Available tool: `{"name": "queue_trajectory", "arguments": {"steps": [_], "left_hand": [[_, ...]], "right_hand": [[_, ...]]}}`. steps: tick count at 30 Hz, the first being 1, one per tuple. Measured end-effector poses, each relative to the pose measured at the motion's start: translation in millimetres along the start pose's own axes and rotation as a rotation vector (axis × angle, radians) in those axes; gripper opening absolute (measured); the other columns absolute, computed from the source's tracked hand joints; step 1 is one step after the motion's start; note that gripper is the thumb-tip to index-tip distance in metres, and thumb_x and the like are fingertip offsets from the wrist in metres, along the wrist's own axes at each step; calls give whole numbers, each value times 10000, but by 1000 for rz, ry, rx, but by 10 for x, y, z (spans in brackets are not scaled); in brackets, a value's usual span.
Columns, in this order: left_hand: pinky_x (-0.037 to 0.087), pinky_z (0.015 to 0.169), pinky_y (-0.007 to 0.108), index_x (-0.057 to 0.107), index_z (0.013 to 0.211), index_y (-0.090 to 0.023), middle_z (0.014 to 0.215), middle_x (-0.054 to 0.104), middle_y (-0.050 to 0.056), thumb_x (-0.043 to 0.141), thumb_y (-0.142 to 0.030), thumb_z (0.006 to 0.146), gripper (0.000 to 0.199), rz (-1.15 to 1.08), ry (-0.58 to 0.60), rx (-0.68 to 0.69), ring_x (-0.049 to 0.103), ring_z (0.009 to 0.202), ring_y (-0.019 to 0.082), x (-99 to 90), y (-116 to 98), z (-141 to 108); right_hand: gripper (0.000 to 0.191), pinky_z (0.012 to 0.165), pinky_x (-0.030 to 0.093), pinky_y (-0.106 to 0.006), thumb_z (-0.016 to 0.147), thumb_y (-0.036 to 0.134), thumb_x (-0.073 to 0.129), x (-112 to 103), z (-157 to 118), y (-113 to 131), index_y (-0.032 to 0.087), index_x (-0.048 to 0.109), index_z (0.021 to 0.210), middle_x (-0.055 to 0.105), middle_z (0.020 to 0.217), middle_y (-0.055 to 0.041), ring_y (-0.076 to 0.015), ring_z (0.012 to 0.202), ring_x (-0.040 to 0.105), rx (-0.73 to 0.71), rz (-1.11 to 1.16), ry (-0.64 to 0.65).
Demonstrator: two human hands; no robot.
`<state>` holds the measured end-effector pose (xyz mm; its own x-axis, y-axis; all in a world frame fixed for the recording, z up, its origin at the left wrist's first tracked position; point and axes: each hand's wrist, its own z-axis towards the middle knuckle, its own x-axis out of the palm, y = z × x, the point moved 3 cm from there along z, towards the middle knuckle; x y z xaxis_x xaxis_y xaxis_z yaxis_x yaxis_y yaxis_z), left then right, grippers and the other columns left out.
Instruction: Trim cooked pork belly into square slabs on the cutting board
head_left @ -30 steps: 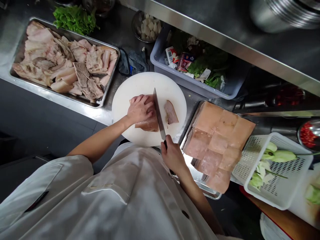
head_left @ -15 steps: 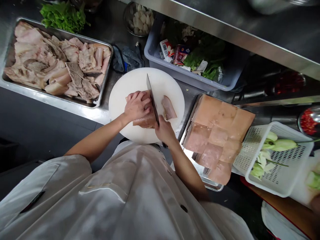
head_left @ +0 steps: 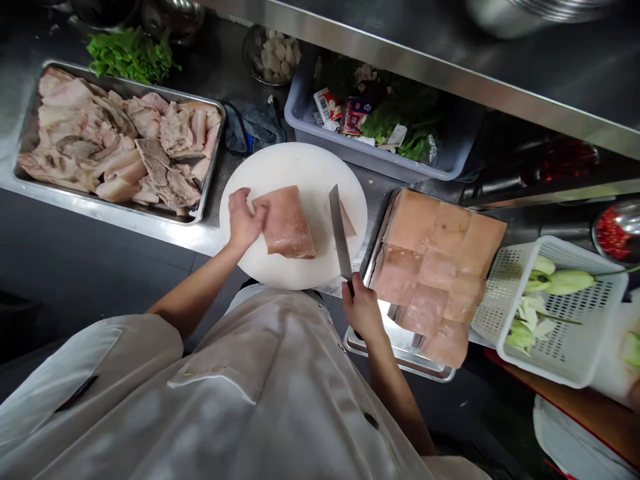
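Observation:
A slab of pork [head_left: 287, 224] with its skin up lies on the round white cutting board [head_left: 295, 160]. At its left edge is my left hand [head_left: 247, 219], fingers apart and slightly curled; whether the fingertips touch the meat I cannot tell. My right hand [head_left: 363, 308] is wrapped round the handle of a knife [head_left: 339, 230], over the board's right side. The blade points away from me and partly covers a thin cut piece of meat [head_left: 347, 222].
Left stands a metal tray of meat pieces [head_left: 216, 133]; right, a tray [head_left: 400, 350] stacked with square pork slabs [head_left: 425, 267]. Behind the board are a grey bin [head_left: 345, 152] of scraps and a dark cloth [head_left: 263, 125]. A white basket [head_left: 515, 313] holds green vegetables. A metal shelf edge [head_left: 400, 57] overhangs.
My left hand has lifted off the slab's top and moved to its left edge. My right hand has carried the knife rightward, away from the slab, over the cut piece.

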<state>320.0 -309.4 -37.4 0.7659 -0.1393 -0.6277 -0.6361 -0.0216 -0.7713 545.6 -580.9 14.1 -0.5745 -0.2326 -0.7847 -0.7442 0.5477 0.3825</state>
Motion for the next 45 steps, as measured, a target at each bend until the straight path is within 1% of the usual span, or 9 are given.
{"name": "queue_trajectory", "arguments": {"steps": [3,7,19,24,30,35,38,42,45], "left_hand": [[545,880,415,608,1034,-208,960,654,65,685,-437,865,295,-358,74,-440,652,888,225,-18,181,-125],[587,727,364,630,897,-180,819,688,52,850,-404,756,344,-672,191,-676,675,712,191,115,22,-181],[646,924,448,702,1007,-158,892,787,105,815,-119,671,356,-1105,307,-844,770,897,293,244,-155,1],[625,953,414,672,954,-207,892,784,55,755,-181,704,265,-1333,136,-809,752,990,272,188,-58,-149],[557,685,237,631,917,-237,801,750,-20,741,-203,804,161,-1410,2,-893,705,744,140,297,-72,-583],[508,625,246,627,799,-203,719,720,55,752,-257,796,135,-1012,369,-1055,700,690,174,145,20,-915],[505,653,314,663,758,-193,738,717,109,760,-309,728,154,-670,675,-729,708,742,252,-125,47,-824],[482,947,470,733,946,-225,1032,725,116,720,-291,741,215,-91,440,218,644,1060,331,-313,-175,-318],[355,1073,602,726,1202,-261,1386,601,152,710,-300,789,415,288,409,607,487,1313,406,-111,-324,-104]], "right_hand": [[290,596,338,-291,1046,315,352,63,-40,145,161,565,1170,710,760,-84,-254,691,667,-28,2,57],[257,647,367,-292,1041,285,364,157,-75,327,179,558,1173,722,808,-78,-246,746,675,-63,20,143],[109,640,381,-274,998,315,483,-135,453,254,232,545,1031,607,695,8,-216,677,623,-208,126,181],[182,729,400,-296,1002,285,484,-393,709,429,198,593,1119,725,916,-92,-256,846,662,-330,-81,50],[315,680,398,-314,1030,331,397,-266,409,603,150,549,1238,716,844,-101,-286,778,662,-120,-44,-179],[255,628,392,-297,1021,352,382,20,14,661,194,540,1145,639,708,-30,-258,686,647,-48,141,-111],[227,637,377,-300,1019,313,388,64,-159,788,188,537,1136,658,735,-47,-268,720,661,-45,99,-97],[203,639,350,-298,1049,257,379,69,-287,1051,174,525,1162,713,835,-85,-264,762,679,-15,1,-18],[202,638,342,-301,1065,225,384,76,-366,1204,157,504,1212,732,884,-102,-272,813,696,18,-54,34]]}}
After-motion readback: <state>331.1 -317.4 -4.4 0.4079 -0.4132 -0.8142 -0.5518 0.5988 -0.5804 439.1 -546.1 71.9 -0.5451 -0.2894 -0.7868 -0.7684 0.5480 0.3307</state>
